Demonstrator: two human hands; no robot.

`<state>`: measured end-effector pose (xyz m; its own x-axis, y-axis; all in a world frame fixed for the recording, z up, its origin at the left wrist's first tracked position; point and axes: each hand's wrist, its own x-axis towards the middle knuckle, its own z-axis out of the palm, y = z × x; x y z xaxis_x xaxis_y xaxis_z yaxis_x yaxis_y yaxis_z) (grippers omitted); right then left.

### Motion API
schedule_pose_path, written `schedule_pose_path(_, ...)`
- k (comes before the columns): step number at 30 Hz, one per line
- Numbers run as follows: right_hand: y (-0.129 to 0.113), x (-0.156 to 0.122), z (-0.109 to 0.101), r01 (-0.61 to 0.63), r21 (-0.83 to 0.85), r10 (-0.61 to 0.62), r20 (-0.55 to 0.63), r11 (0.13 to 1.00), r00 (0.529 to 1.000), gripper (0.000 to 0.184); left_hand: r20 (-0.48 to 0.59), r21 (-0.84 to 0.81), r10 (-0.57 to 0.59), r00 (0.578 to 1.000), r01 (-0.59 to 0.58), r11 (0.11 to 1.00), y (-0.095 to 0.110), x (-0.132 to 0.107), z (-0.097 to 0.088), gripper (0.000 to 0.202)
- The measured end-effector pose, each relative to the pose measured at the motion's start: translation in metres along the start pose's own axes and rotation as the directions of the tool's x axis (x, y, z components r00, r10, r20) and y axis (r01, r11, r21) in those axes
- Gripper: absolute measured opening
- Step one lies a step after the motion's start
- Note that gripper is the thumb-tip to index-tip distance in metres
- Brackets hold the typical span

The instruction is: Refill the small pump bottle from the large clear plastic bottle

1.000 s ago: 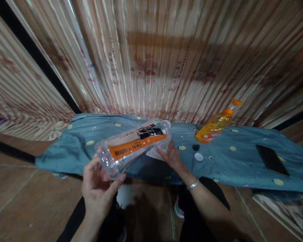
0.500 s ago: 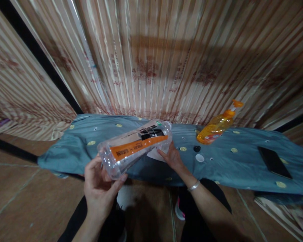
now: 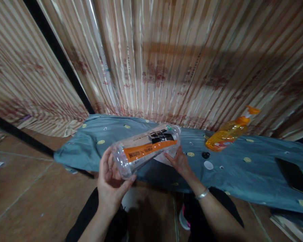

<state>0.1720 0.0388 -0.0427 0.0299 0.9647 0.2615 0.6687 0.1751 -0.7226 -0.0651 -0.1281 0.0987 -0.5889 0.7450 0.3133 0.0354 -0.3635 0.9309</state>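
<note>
1. The left hand was part-open in a broad cup, with its fingers and thumb spread on either side of the clear bottle, gripping it by the base.
2. The right hand was part-curled at the bottle's neck end, thumb beside a white sheet; its fingers were partly hidden, so how firmly it held either could not be told.
3. The bottle lay between the hands, in front of the person; the left was nearer the base, the right nearer the mouth.
4. Its long axis ran aslant, base near and to the left, mouth pointing right and away towards the curtain.
5. It showed against the cloth-covered desk; whether it touched could not be told.
6. Right of the hands were a black cap, a white disc just beside it, a pump bottle, and farther off a dark phone.
</note>
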Motion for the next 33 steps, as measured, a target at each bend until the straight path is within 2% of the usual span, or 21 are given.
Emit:
schedule_pose_path(6, 0.000, 0.001, -0.001, 0.016, 0.046, -0.017, 0.022, 0.999, 1.000, 0.072, -0.027, -0.033, -0.013, 1.000, 0.012, 0.999, 0.000, 0.000, 0.002, 0.102)
schedule_pose_path(14, 0.004, 0.000, 0.002, 0.041, 0.047, -0.042, 0.018, 0.998, 0.999, 0.072, -0.058, -0.048, 0.037, 0.998, -0.040, 0.998, -0.026, -0.003, -0.005, 0.098)
schedule_pose_path(18, 0.004, 0.001, 0.000, 0.077, 0.080, -0.079, 0.022, 0.994, 0.997, 0.072, -0.064, -0.041, -0.048, 0.997, 0.045, 0.998, -0.016, -0.005, -0.001, 0.103)
schedule_pose_path(23, -0.001, 0.000, -0.002, 0.055, 0.098, -0.060, 0.047, 0.994, 0.997, 0.076, -0.060, -0.005, -0.107, 0.992, 0.107, 0.994, -0.003, -0.005, 0.003, 0.112)
schedule_pose_path(33, -0.012, -0.004, -0.005, 0.004, 0.098, -0.008, 0.043, 0.995, 0.999, 0.094, -0.054, -0.012, -0.142, 0.988, 0.142, 0.990, -0.002, -0.007, 0.005, 0.103)
